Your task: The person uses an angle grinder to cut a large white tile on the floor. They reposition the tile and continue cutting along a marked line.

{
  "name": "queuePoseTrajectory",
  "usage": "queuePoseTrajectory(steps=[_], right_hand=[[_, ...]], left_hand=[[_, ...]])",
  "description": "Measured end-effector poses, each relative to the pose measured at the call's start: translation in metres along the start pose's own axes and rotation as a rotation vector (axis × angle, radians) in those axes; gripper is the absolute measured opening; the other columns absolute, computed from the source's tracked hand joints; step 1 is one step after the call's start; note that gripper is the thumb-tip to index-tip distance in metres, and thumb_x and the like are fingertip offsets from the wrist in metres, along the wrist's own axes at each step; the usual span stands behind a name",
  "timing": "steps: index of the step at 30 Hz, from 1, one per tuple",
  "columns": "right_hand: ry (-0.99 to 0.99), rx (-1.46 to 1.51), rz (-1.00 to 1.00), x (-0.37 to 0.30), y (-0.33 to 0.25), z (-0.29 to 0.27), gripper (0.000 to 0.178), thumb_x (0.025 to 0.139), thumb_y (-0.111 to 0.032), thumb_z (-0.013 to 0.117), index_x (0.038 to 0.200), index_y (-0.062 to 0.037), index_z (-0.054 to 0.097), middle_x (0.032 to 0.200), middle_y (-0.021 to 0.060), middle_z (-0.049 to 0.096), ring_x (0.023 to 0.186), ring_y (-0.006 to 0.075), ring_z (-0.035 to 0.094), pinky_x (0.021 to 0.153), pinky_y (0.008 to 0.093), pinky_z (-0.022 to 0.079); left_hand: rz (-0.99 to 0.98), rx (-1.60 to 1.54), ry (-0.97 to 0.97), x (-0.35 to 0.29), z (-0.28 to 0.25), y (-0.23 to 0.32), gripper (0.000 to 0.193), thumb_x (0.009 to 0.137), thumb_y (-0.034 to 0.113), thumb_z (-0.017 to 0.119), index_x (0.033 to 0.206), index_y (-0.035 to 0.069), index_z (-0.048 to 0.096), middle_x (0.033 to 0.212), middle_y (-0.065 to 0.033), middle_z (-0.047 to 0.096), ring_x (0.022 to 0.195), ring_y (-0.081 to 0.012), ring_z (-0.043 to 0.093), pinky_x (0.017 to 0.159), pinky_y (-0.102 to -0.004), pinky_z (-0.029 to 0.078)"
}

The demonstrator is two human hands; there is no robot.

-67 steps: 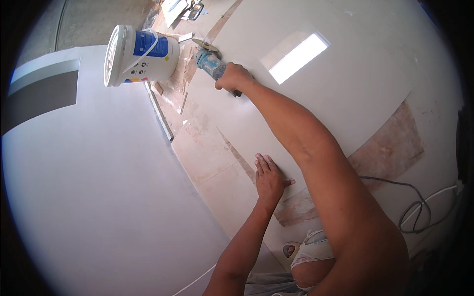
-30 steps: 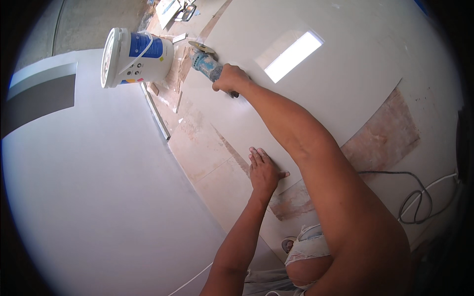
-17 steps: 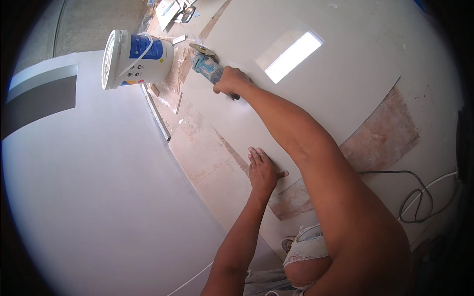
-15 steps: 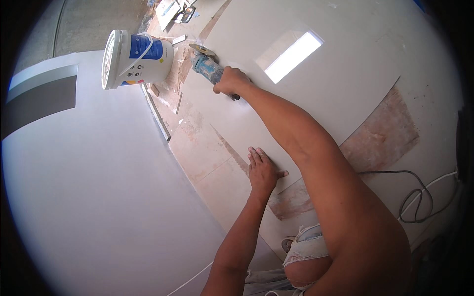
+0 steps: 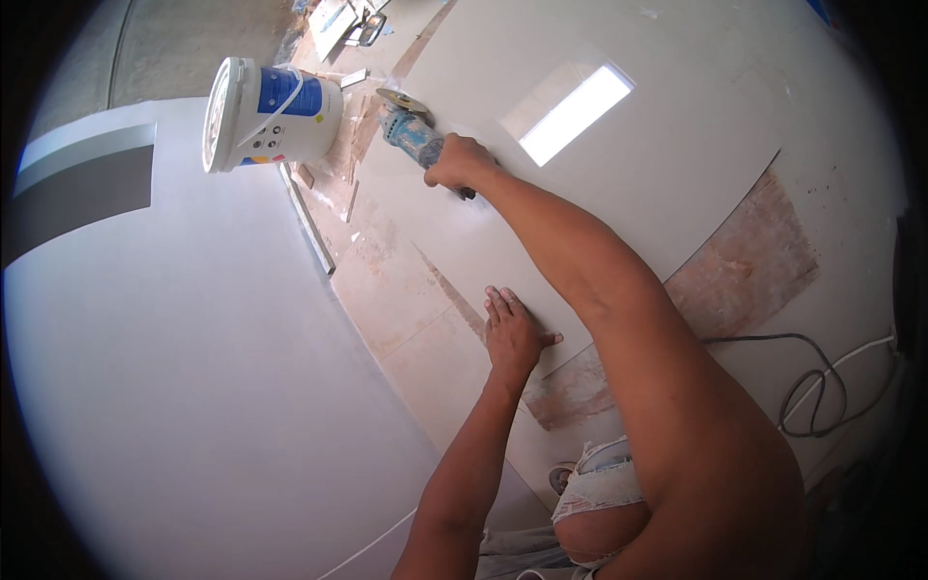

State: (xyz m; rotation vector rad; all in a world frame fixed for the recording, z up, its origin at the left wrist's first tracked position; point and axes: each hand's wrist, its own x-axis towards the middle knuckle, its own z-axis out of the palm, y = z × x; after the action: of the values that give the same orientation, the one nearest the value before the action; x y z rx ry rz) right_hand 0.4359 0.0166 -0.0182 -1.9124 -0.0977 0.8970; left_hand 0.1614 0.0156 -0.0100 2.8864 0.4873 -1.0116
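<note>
An angle grinder [image 5: 414,136] with a worn blue body is gripped in my right hand [image 5: 462,162]. Its round disc [image 5: 402,100] is at the far left edge of a large glossy pale tile [image 5: 667,145], with a faint haze of dust beside it. Whether the disc touches the edge is too fine to tell. My left hand [image 5: 512,333] lies flat on the near corner of that tile, fingers stretched and thumb out to the right. White dust coats its fingertips.
A white bucket [image 5: 324,121] with a blue label stands left of the grinder. Metal strips [image 5: 307,217] and tile scraps lie by the wall [image 5: 193,367]. Bare reddish floor patches [image 5: 749,256] border the tile. A dark cable [image 5: 822,377] loops at the right.
The grinder and my right hand have shifted very slightly right and down in the picture. My left hand stays where it was on the tile.
</note>
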Motion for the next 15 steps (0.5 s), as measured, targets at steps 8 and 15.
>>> queuePoseTrajectory(steps=[8,15], right_hand=[[0.013,-0.01,-0.001,-0.0056,0.0018,-0.0011,0.058,0.068,-0.029,0.079,0.116,0.0008,0.064,0.113,0.0179,0.071,0.104,0.0279,0.071,0.089,0.0378,0.057],[0.016,-0.012,0.007,-0.0082,0.0042,-0.0014,0.061,0.067,-0.029,0.079,0.118,0.0008,0.062,0.114,0.0177,0.071,0.104,0.0279,0.071,0.089,0.0381,0.057]], left_hand=[[-0.004,0.017,0.001,0.0014,0.0002,-0.0002,0.128,0.063,0.051,0.089,0.15,-0.014,0.023,0.157,-0.0371,0.021,0.146,-0.0457,0.029,0.118,-0.0437,0.03],[-0.006,0.029,-0.004,0.0019,-0.0001,0.0009,0.128,0.062,0.052,0.089,0.15,-0.014,0.022,0.157,-0.0368,0.02,0.145,-0.0454,0.03,0.118,-0.0445,0.031]])
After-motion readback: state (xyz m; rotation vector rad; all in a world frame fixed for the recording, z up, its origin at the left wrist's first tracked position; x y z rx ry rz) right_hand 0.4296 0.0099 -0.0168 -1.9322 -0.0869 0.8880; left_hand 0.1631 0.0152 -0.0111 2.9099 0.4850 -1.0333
